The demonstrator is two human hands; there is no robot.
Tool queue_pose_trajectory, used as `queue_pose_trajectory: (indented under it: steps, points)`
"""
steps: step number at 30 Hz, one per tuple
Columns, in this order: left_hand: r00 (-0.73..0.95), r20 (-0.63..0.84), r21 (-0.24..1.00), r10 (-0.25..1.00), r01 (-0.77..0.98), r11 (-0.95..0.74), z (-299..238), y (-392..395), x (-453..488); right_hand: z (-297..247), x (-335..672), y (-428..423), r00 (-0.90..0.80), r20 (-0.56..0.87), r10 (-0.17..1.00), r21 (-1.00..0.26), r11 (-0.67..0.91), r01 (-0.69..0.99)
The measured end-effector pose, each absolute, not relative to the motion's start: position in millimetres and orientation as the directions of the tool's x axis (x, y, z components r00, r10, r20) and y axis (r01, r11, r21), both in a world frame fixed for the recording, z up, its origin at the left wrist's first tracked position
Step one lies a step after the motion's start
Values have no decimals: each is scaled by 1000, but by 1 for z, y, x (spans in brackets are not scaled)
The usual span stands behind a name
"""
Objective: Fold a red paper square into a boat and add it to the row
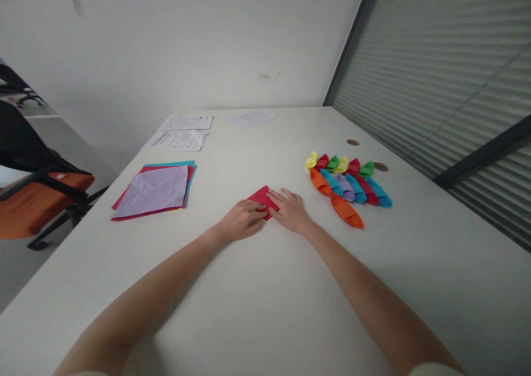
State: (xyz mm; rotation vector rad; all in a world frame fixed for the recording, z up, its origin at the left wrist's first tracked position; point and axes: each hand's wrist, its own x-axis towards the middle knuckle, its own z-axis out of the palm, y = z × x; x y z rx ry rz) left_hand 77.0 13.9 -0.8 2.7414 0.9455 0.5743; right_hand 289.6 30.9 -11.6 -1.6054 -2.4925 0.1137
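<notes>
A small folded sheet of red origami paper (264, 195) lies on the white table in front of me, its far corner pointing away. My left hand (241, 219) rests over its near left side, with slightly bent fingers lying across the paper. From the right, my right hand (291, 210) touches the paper with spread fingers, the fingertips on its right edge. Both hands cover the near part of the paper, so its lower folds are partly hidden. Neither hand lifts it off the table.
To the left lies a stack of square coloured paper, a creased purple sheet (154, 191) on top. Several folded paper pieces stand in rows at right, with an orange piece (347, 210) nearest. Printed sheets (179, 140) lie farther back. An orange-seated chair (45, 199) stands beyond the left edge.
</notes>
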Motion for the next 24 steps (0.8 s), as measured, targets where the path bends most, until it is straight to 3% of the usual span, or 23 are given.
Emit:
queue_pose_trajectory:
  steps: [12, 24]
  points:
    - [726, 311, 301, 614, 537, -788, -4, 17, 76, -13, 288, 30, -423, 106, 900, -82, 432, 898]
    - [663, 416, 332, 623, 527, -782, -12, 21, 76, -15, 289, 31, -416, 101, 904, -92, 425, 900]
